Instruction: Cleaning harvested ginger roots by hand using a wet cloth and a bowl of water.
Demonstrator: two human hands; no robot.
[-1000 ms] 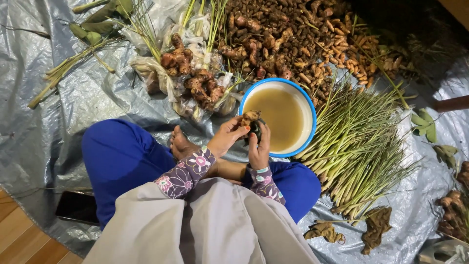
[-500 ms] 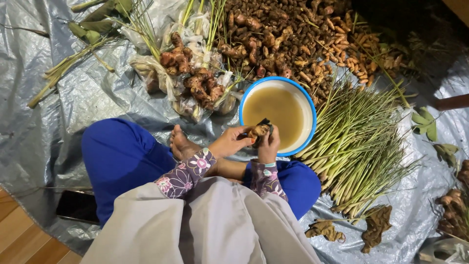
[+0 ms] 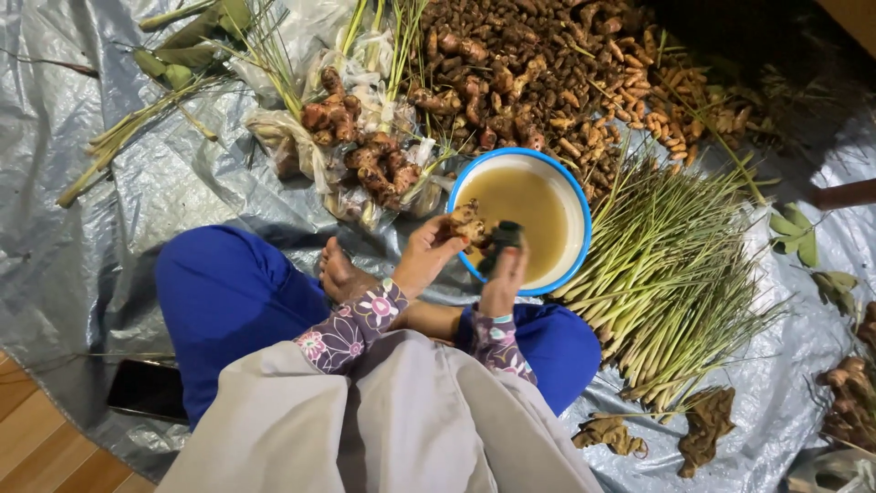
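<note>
Right over the near rim of the round white bowl with a blue edge (image 3: 577,212), which holds cloudy yellowish-brown water, the person's two hands meet. Their left hand (image 3: 429,254) is closed around a knobbly pale-brown piece of ginger-like root (image 3: 467,222), fingers curled under it and thumb on top, so the root sits just above the bowl's edge and the silver tarpaulin. The right hand (image 3: 504,274) is closed on a small dark object (image 3: 505,236), perhaps a brush or scrubber, though what it is cannot be made out; it is pressed up against the root. Both wrists come out of purple floral sleeves (image 3: 351,327), above a pale grey garment across the lap and blue trousers (image 3: 228,292) on crossed legs, with a bare foot (image 3: 339,272) tucked just beside the left hand.

Everything rests on a crinkled silver-grey plastic tarpaulin (image 3: 109,210). Just right of the bowl, touching its side, lies a thick bundle of green lemongrass stalks (image 3: 675,274). Beyond the bowl spreads a big heap of small brown and orange rhizomes (image 3: 547,64), and to its left are reddish-brown knobbly roots in clear plastic bags (image 3: 365,155). Two dried brown leaves (image 3: 666,429) lie near the right knee. A black phone (image 3: 146,391) sits on the tarpaulin by the left leg, near the wooden floor (image 3: 36,456)
</note>
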